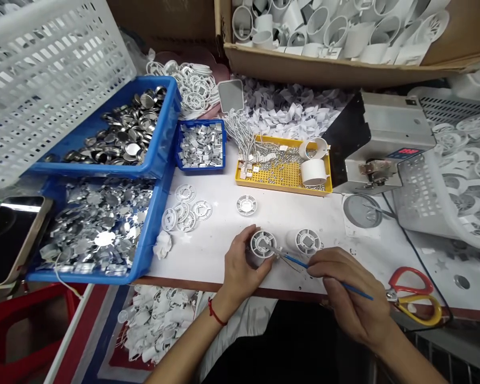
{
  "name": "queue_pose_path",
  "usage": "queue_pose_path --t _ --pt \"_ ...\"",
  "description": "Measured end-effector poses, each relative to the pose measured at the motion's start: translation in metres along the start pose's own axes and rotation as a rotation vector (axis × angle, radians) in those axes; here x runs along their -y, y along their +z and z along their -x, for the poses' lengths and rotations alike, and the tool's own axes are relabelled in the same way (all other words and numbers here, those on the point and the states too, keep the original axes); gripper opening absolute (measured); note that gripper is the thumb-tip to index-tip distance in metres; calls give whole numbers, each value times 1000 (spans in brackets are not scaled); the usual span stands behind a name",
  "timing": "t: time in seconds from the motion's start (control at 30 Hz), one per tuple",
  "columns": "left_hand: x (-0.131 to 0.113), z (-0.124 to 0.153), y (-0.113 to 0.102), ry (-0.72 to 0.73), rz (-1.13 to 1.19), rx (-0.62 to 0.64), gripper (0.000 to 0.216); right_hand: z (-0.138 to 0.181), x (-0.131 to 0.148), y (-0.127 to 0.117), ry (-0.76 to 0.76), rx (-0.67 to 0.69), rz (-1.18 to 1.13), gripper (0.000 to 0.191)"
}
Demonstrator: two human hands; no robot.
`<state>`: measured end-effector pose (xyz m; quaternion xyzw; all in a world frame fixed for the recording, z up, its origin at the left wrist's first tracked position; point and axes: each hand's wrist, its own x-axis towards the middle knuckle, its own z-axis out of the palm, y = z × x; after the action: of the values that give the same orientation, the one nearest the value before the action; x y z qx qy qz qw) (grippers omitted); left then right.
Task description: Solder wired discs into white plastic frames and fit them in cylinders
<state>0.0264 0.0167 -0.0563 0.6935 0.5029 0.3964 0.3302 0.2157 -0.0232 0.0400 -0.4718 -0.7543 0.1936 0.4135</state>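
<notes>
My left hand [239,264], a red string at its wrist, is wrapped around a white plastic cylinder [260,259] standing on the table. The cylinder's round, spoked top faces up. A thin blue-handled brush [294,259] is pinched in my right hand [354,298], its tip reaching down to the middle of that top. Just right of it stands a second white cylinder [308,241] with a grey square in its centre. Fine wires lie beneath the brush. One loose white spoked disc [247,205] rests behind my left hand.
Blue trays [146,261] of metal parts and a phone [14,234] are at left. Behind stands a yellow tray [282,188] with wired pieces and white rings. A metal machine [398,120], a grey round dish [362,212], scissors [418,296] and a white basket [424,197] occupy the right.
</notes>
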Motion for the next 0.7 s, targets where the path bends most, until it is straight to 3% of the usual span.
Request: queue_pose_path --t 0.23,0.37,0.7 --pt "1 0 1 23 -8 -15 66 -36 3 -7 -68 164 96 16" --pt "0 0 0 24 10 -4 65 -41 2 -11 -60 261 133 12" --pt "2 0 0 14 19 -2 64 -24 1 -12 -84 220 112 15"
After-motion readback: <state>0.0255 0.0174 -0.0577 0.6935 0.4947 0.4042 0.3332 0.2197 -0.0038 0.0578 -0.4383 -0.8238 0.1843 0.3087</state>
